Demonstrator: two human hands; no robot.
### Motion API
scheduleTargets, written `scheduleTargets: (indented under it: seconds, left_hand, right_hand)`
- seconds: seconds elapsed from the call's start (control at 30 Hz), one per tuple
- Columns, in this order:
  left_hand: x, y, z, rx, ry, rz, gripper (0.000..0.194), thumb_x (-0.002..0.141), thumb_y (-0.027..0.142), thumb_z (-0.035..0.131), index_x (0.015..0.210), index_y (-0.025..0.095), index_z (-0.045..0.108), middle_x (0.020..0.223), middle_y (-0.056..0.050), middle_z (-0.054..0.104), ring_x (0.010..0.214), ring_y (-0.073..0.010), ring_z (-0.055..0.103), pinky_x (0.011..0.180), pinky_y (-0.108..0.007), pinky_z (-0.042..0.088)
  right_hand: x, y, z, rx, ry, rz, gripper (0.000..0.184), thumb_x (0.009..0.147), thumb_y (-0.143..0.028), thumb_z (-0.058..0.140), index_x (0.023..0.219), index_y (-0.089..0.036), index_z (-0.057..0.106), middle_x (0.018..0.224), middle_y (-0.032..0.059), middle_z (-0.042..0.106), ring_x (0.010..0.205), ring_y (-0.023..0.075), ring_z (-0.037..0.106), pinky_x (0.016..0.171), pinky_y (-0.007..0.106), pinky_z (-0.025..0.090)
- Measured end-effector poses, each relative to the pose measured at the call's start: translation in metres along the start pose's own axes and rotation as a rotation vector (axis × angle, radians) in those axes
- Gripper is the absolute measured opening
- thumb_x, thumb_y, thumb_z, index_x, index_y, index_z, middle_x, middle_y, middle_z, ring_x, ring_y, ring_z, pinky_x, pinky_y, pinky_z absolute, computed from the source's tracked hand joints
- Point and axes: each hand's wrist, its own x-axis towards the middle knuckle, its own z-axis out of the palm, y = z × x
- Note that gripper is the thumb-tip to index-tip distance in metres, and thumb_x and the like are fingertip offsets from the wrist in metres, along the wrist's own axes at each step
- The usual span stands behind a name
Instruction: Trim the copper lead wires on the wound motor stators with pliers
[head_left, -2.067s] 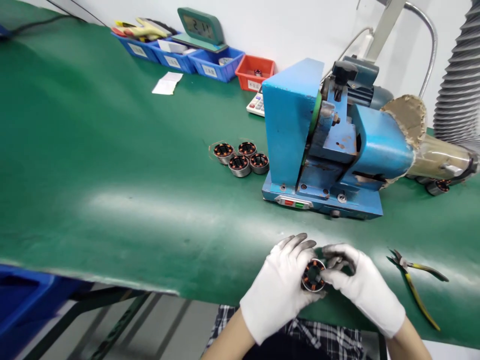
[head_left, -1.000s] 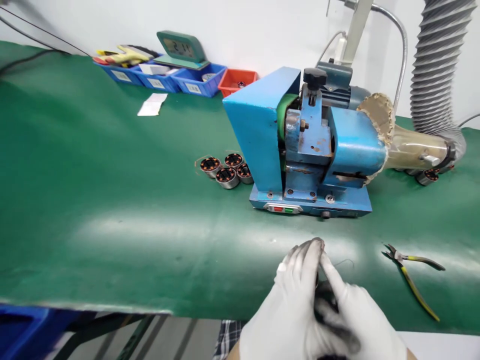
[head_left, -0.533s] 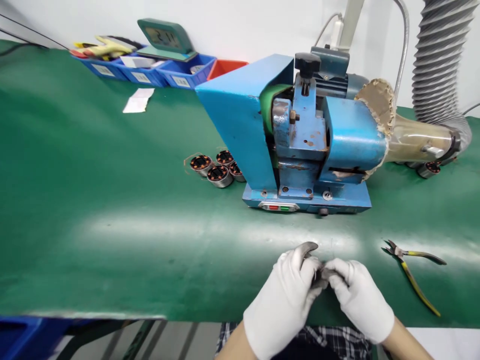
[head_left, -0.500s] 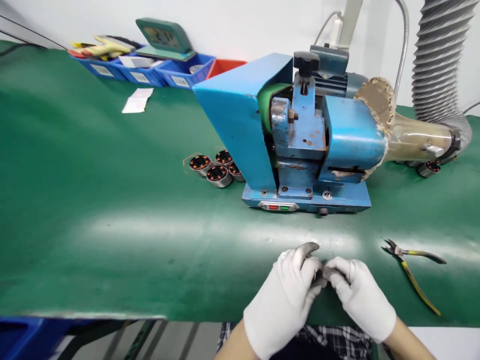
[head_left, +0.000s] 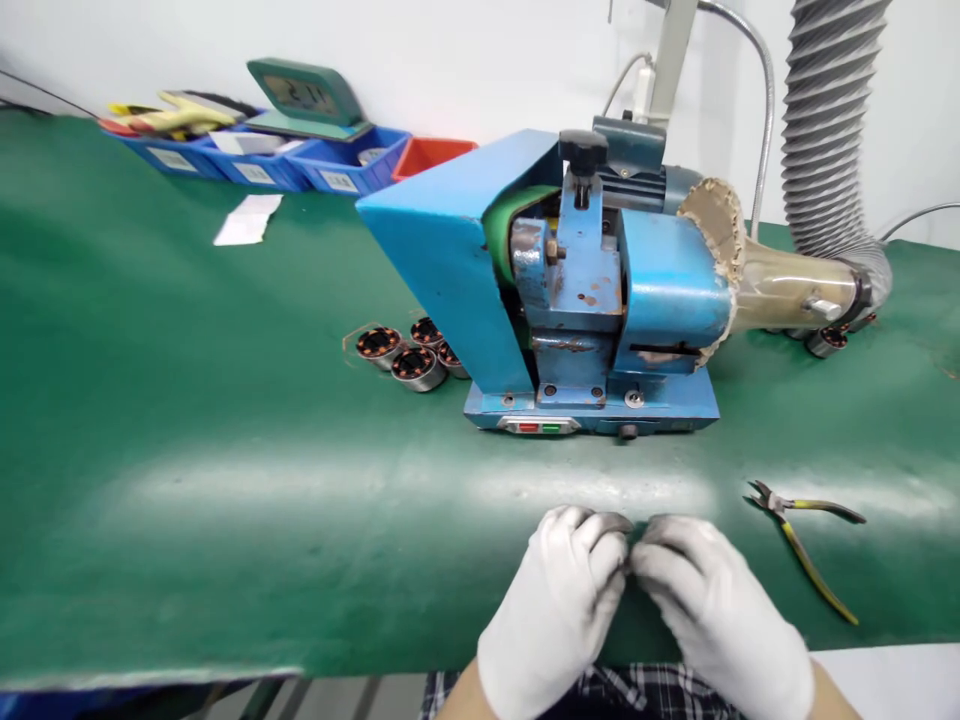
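My left hand (head_left: 559, 590) and my right hand (head_left: 712, 600), both in white gloves, are closed and pressed knuckle to knuckle at the near edge of the green table (head_left: 187, 400). Their curled fingers hide what is between them; earlier frames show a small motor stator with copper windings there. A group of similar stators (head_left: 409, 355) stands on the table to the left of the blue machine (head_left: 570, 300), well beyond my hands.
Yellow-handled pliers (head_left: 802, 525) lie to the right of my right hand. Blue bins (head_left: 300, 165), a red bin (head_left: 431, 155) and a green clock (head_left: 304, 95) line the back wall. A ribbed hose (head_left: 825, 130) joins the machine's outlet. White paper (head_left: 247, 220) lies at back left.
The stator, seen between my fingers two seconds ago, is now covered by both closed hands. My hands have drawn closer together and the view has shifted right.
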Motion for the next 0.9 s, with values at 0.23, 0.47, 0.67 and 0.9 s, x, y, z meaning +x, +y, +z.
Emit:
scheduleTargets:
  seconds: [0.23, 0.47, 0.67, 0.9]
  left_hand:
    - [-0.007, -0.003, -0.01, -0.111, -0.028, -0.167, 0.049, 0.07, 0.017, 0.065, 0.115, 0.018, 0.045, 0.134, -0.017, 0.048, 0.108, -0.0278, 0.056, 0.088, -0.045, 0.05]
    - [-0.012, -0.018, -0.005, -0.189, 0.001, -0.281, 0.058, 0.05, 0.019, 0.086, 0.1, 0.021, 0.057, 0.121, -0.014, 0.059, 0.108, -0.0316, 0.059, 0.088, -0.049, 0.05]
    - [-0.017, 0.006, -0.006, -0.646, 0.219, -0.37, 0.049, 0.063, 0.008, 0.072, 0.106, 0.026, 0.058, 0.109, -0.004, 0.065, 0.093, -0.0203, 0.066, 0.08, -0.032, 0.057]
    - [-0.024, 0.016, -0.038, -0.492, 0.296, -0.105, 0.044, 0.076, 0.014, 0.064, 0.115, 0.034, 0.056, 0.118, -0.006, 0.059, 0.111, -0.0241, 0.057, 0.092, -0.038, 0.051]
  right_hand:
    - [0.002, 0.005, 0.034, -0.108, -0.024, -0.039, 0.028, 0.094, -0.018, 0.033, 0.088, -0.019, 0.06, 0.066, 0.004, 0.061, 0.054, 0.0165, 0.057, 0.053, 0.027, 0.048]
    - [-0.001, 0.0, 0.031, -0.029, 0.093, 0.029, 0.033, 0.092, -0.014, 0.034, 0.098, -0.02, 0.066, 0.063, 0.0036, 0.054, 0.053, 0.0155, 0.055, 0.049, 0.024, 0.046]
    - [0.018, -0.024, 0.003, 0.164, 0.195, 0.114, 0.024, 0.085, -0.013, 0.04, 0.081, -0.02, 0.063, 0.065, 0.0024, 0.054, 0.054, 0.0142, 0.055, 0.051, 0.023, 0.046]
    - [0.03, -0.035, -0.012, 0.672, -0.111, 0.528, 0.019, 0.076, -0.022, 0.044, 0.059, -0.021, 0.051, 0.055, -0.002, 0.047, 0.046, 0.0136, 0.05, 0.043, 0.023, 0.041]
